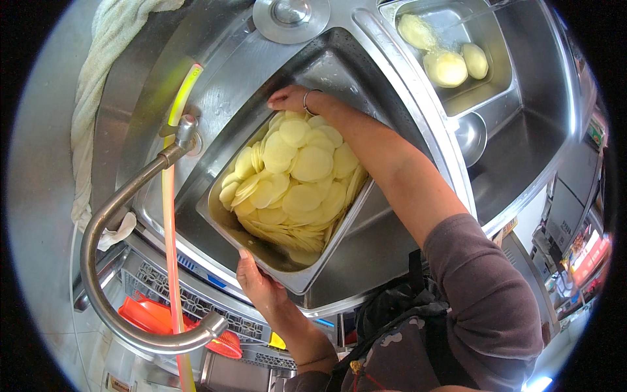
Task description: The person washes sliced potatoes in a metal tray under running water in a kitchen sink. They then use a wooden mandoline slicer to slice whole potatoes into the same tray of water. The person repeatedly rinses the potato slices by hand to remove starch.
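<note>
A rectangular stainless steel pan (338,228) sits askew inside a sink basin (374,240). Thin slices of peeled potato (294,181) are heaped in it, overlapping, with some liquid at the near end. My left hand (262,284) grips the pan's near rim, thumb on top and fingers below. At the far end, past the heap, is my right hand (290,99), fingers together and a bracelet at the wrist. What its fingers hold there is hidden.
A curved metal faucet (105,215) and a yellowish hose (171,235) stand to the left. In the right basin, another steel pan (453,110) holds whole peeled potatoes (446,67), beside a metal bowl (471,138). A round metal lid (292,17) lies at the top; a towel (105,63) hangs left.
</note>
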A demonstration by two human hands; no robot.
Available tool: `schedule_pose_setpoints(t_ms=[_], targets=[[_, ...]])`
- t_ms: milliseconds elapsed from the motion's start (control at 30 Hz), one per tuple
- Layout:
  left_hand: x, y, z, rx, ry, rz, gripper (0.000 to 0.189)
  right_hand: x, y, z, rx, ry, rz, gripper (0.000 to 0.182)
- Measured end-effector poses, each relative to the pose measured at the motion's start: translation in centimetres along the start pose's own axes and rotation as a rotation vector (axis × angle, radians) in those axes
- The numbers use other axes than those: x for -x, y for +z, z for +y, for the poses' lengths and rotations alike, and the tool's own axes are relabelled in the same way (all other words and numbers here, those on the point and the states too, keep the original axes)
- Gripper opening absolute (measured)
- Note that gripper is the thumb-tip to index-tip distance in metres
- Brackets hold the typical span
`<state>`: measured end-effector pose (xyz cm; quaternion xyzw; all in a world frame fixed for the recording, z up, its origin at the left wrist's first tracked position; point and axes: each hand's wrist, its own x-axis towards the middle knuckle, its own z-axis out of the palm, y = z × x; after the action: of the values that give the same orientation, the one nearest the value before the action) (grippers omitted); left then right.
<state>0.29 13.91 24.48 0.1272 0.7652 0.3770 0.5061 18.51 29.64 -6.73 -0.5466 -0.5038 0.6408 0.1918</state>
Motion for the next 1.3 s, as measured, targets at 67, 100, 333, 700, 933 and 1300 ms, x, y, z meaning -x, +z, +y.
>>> schedule_pose_setpoints(t_ms=[67,100,333,700,933,1300], targets=[[-0.1,0.0,0.0,-0.002,0.0,-0.004,0.029,-0.1,0.0,0.1,0.006,0.005,0.0,0.04],[-0.2,-0.1,-0.1,-0.003,0.0,0.002,0.029,0.0,0.0,-0.1,0.008,0.008,-0.001,0.04],[-0.2,-0.1,-0.2,0.032,-0.013,0.009,0.029,0.6,-0.2,-0.9,-0.004,0.064,0.011,0.039],[-0.1,0.3,0.0,0.031,0.016,0.001,0.031,0.2,-0.1,-0.3,0.003,0.035,0.02,0.039],[0.0,0.6,0.3,0.021,0.006,0.012,0.034,0.4,-0.2,-0.6,0.092,-0.005,0.072,0.04],[0.3,1.3,0.5,0.022,0.027,0.053,0.034,0.4,-0.4,-0.6,0.081,-0.015,0.05,0.039]])
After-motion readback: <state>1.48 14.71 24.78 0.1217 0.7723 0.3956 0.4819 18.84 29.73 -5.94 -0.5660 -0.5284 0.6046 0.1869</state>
